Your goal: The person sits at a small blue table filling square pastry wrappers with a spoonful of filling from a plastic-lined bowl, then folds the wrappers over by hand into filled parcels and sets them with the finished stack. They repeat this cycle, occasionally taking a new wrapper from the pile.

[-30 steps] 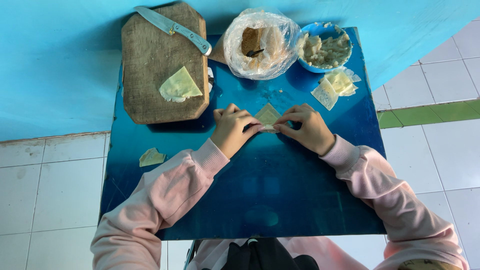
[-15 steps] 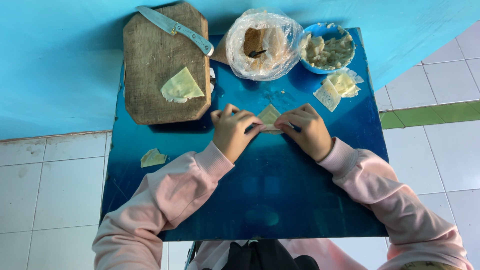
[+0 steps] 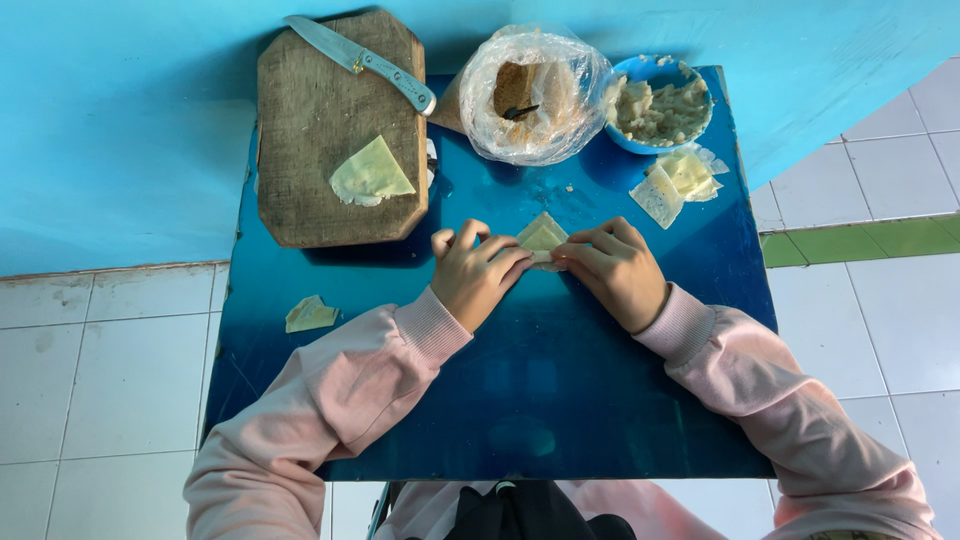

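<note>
I see a small pale wrapper (image 3: 541, 236), folded to a point, lying on the blue table (image 3: 560, 400) a little toward the far edge from the middle, and both hands are on it. The left hand (image 3: 478, 272) pinches its near left side with curled fingertips, and the right hand (image 3: 612, 270) pinches the near right side, so the two hands meet at the wrapper's lower edge while its pointed tip sticks out toward the far edge. Both arms wear pink sleeves (image 3: 350, 390) that run back to the near edge. Just beyond the wrapper, at the far edge, stands a clear plastic bag (image 3: 535, 95) with brownish contents and a dark utensil inside. To its right, at the far right corner, I see a blue bowl (image 3: 655, 100) of pale lumpy filling, and just in front of the bowl a loose stack of wrappers (image 3: 675, 180). At the far left corner lies a wooden cutting board (image 3: 335, 130) carrying one folded wrapper piece (image 3: 370, 175), with a knife (image 3: 360, 62) laid across its far edge, handle toward the bag. Near the left edge, well apart from the hands, I see a scrap of wrapper (image 3: 310, 314).
</note>
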